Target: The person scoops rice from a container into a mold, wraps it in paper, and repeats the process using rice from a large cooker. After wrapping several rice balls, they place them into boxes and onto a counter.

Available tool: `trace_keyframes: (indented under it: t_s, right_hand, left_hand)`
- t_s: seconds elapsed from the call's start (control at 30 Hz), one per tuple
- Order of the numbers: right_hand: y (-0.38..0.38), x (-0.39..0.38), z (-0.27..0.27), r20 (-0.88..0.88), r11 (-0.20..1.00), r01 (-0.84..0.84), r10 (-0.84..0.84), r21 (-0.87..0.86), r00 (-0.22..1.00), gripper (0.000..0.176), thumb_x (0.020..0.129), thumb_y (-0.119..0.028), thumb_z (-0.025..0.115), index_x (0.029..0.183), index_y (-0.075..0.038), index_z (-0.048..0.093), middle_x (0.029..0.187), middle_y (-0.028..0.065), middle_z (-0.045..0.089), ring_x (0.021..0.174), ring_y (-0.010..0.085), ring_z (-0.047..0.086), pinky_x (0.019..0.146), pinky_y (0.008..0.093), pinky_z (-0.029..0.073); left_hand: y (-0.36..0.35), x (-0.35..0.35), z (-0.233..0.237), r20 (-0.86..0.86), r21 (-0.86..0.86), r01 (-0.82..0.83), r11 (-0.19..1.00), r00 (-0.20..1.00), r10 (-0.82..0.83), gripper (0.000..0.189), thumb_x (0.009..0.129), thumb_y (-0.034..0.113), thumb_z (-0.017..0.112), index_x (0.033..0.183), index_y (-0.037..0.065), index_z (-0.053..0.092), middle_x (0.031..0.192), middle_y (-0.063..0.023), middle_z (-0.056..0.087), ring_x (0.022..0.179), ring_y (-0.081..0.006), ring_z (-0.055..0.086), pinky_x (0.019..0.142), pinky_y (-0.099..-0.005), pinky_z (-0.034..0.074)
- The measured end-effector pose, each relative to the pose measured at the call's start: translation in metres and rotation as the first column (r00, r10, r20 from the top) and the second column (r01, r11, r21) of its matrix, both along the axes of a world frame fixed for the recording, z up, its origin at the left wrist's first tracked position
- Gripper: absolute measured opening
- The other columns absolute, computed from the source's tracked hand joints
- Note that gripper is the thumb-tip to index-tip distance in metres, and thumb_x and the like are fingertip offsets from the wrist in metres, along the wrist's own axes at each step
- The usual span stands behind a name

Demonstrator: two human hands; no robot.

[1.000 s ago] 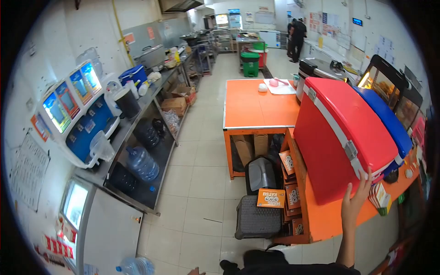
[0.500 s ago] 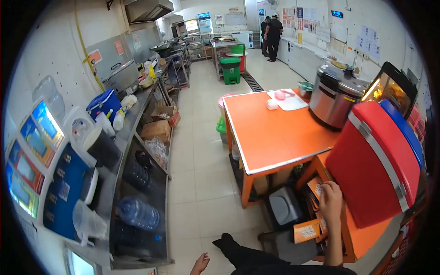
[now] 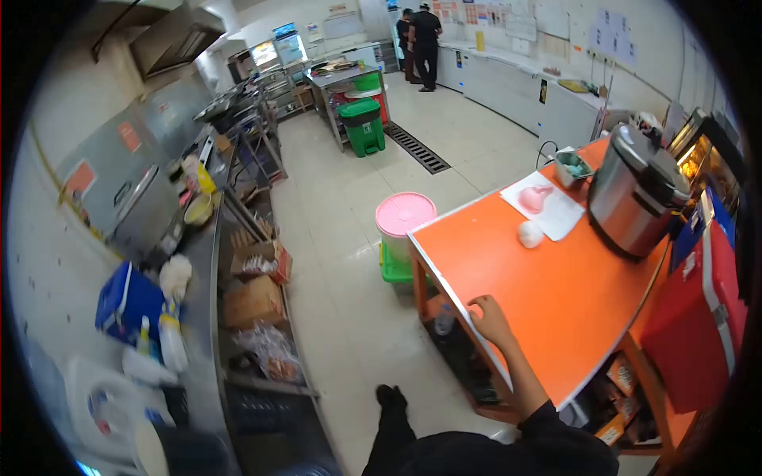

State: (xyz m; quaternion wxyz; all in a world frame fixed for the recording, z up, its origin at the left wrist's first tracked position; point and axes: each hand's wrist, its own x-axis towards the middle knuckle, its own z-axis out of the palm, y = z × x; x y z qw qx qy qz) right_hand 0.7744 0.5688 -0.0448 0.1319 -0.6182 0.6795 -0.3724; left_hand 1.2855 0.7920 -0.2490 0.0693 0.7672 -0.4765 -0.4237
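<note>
My right hand (image 3: 494, 319) hovers over the near left edge of the orange table (image 3: 484, 266), its fingers loosely bent and apart with nothing visible in them. My left hand is out of view. Farther along the tabletop lies a round white item (image 3: 530, 233), beside a white sheet (image 3: 562, 216) with a pink object (image 3: 536, 199) on it. A small metal container (image 3: 572, 168) stands behind the sheet. The large steel cooker (image 3: 635, 194) is at the table's right side.
A pink-lidded bucket (image 3: 406, 213) stands on the floor past the table's left corner. A red cooler box (image 3: 686, 325) is at the right. The steel counter (image 3: 208, 293) runs along the left. A green bin (image 3: 363, 131) and two people (image 3: 425, 47) are farther back.
My view has moved forward and turned right. My right hand has left the spot by the red box and is now at the table's left edge. My left hand has gone out of view.
</note>
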Motion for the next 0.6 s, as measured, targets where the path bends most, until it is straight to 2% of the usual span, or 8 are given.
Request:
trace_keyframes:
  t_s: [0.17,0.23,0.37,0.4,0.47,0.53,0.57,0.6]
  right_hand:
    - [-0.080,-0.004,-0.020,-0.083,0.930,0.334,-0.324,0.152,0.942,0.024,0.071,-0.016,0.056,0.093,-0.006,0.058,0.095,0.0162,0.053,0.092,0.0309,0.052,0.078,0.0387,0.043]
    - [-0.094,-0.005,-0.014,-0.082,0.814,0.474,-0.476,0.335,0.876,0.022,0.072,-0.016,0.055,0.092,-0.005,0.058,0.091,0.0153,0.055,0.088,0.0292,0.054,0.075,0.0376,0.045]
    - [-0.142,-0.011,-0.044,-0.077,0.714,0.584,-0.606,0.386,0.792,0.022,0.073,-0.016,0.054,0.092,-0.005,0.057,0.081,0.0143,0.057,0.079,0.0295,0.057,0.071,0.0372,0.046]
    - [-0.158,-0.008,-0.054,-0.067,0.665,0.677,-0.696,0.317,0.715,0.018,0.073,-0.014,0.054,0.087,-0.004,0.056,0.073,0.0146,0.056,0.073,0.0300,0.057,0.066,0.0379,0.046]
    - [-0.207,-0.007,-0.060,-0.040,0.586,0.770,-0.789,0.251,0.613,0.014,0.072,-0.013,0.054,0.082,-0.002,0.055,0.066,0.0148,0.055,0.067,0.0305,0.057,0.061,0.0386,0.046]
    - [-0.255,0.005,-0.058,-0.275,0.228,0.940,-0.914,0.254,0.296,0.015,0.075,-0.015,0.052,0.083,-0.003,0.050,0.071,0.0137,0.057,0.067,0.0313,0.057,0.060,0.0403,0.045]
    - [-0.276,0.013,-0.058,-0.275,0.196,0.935,-0.920,0.294,0.279,0.015,0.075,-0.015,0.052,0.083,-0.003,0.050,0.071,0.0137,0.057,0.067,0.0313,0.057,0.060,0.0403,0.045]
    - [-0.300,0.012,-0.060,-0.346,0.019,0.964,-0.931,0.266,0.113,0.014,0.075,-0.014,0.051,0.082,-0.003,0.048,0.071,0.0136,0.057,0.067,0.0317,0.056,0.059,0.0412,0.044]
  left_hand:
    - [-0.296,0.069,0.025,0.070,-0.098,0.151,0.984,0.987,-0.145,0.036,0.084,0.023,0.046,0.113,0.001,0.045,0.104,-0.0176,0.055,0.095,-0.0265,0.054,0.082,-0.0360,0.042]
    - [-0.392,0.069,0.020,0.072,-0.087,0.241,0.967,0.969,-0.235,0.035,0.084,0.022,0.046,0.112,0.001,0.046,0.103,-0.0176,0.055,0.094,-0.0265,0.054,0.082,-0.0360,0.042]
    - [-0.608,0.087,0.004,0.123,-0.099,0.393,0.914,0.917,-0.380,0.032,0.084,0.020,0.045,0.110,0.001,0.047,0.102,-0.0176,0.055,0.092,-0.0264,0.054,0.081,-0.0361,0.042]
    - [-0.686,0.087,-0.005,-0.276,-0.224,0.156,0.962,0.937,-0.216,0.029,0.084,0.012,0.043,0.111,0.002,0.045,0.102,-0.0128,0.053,0.086,-0.0197,0.053,0.078,-0.0294,0.043]
    - [-0.799,0.057,0.012,-0.425,-0.510,0.028,0.860,0.861,-0.281,0.031,0.084,0.007,0.044,0.115,0.003,0.043,0.102,-0.0086,0.051,0.086,-0.0148,0.050,0.077,-0.0250,0.042]
    - [-0.886,0.024,0.022,-0.377,-0.541,0.121,0.832,0.850,-0.368,0.032,0.085,0.008,0.045,0.116,0.003,0.043,0.104,-0.0082,0.051,0.087,-0.0146,0.050,0.077,-0.0258,0.042]
    - [-0.917,0.022,0.029,-0.341,-0.562,0.188,0.805,0.835,-0.433,0.034,0.085,0.009,0.046,0.118,0.004,0.042,0.106,-0.0077,0.050,0.088,-0.0143,0.050,0.077,-0.0265,0.042]
    - [-0.940,0.023,0.033,-0.321,-0.552,0.229,0.801,0.829,-0.458,0.034,0.085,0.009,0.046,0.118,0.004,0.042,0.106,-0.0077,0.050,0.088,-0.0143,0.050,0.077,-0.0265,0.042]
